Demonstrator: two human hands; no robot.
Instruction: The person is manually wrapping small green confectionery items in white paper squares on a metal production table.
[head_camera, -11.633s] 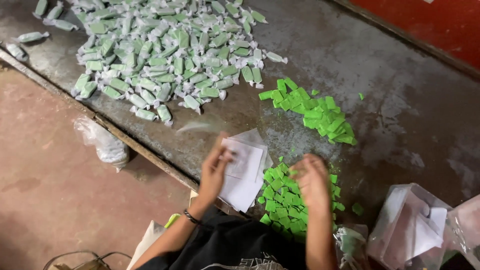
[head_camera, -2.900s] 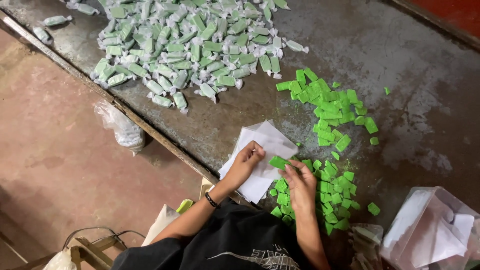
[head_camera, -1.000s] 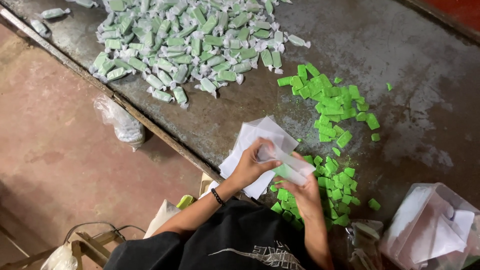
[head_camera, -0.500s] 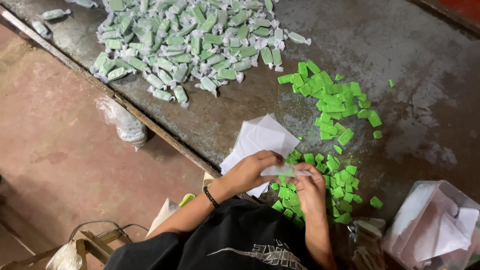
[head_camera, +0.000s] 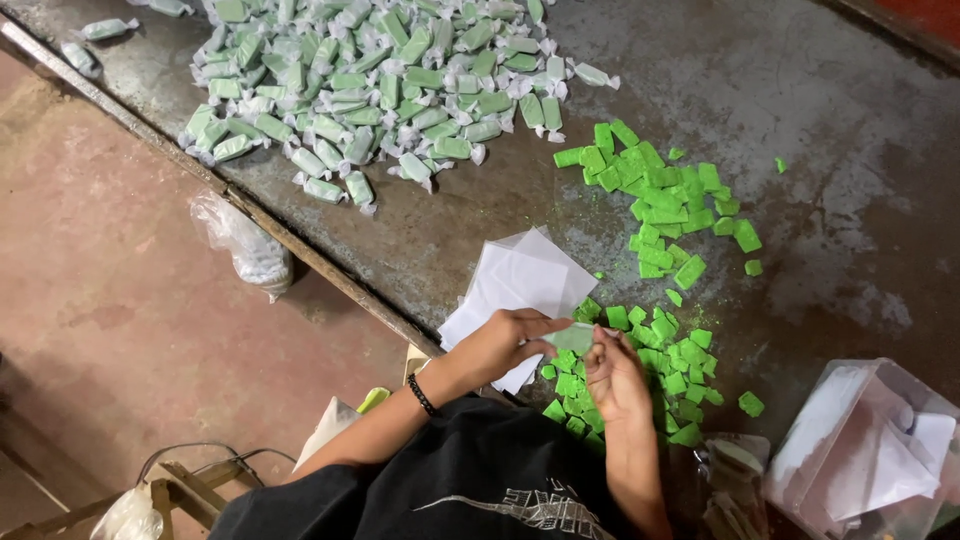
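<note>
At table edge: wrapping step, judged under way.
Fingers: left hand (head_camera: 503, 343) and right hand (head_camera: 612, 372) pinch a half-wrapped green piece (head_camera: 572, 339) between them.
Beside: white wrappers (head_camera: 525, 275), bare green pieces (head_camera: 668, 215).
Beyond: wrapped pile (head_camera: 380, 85).
Next need: twisted ends.

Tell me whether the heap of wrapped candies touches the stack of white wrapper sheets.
Apart. The head view shows bare grey table between the heap of wrapped candies and the stack of white wrapper sheets.
</note>
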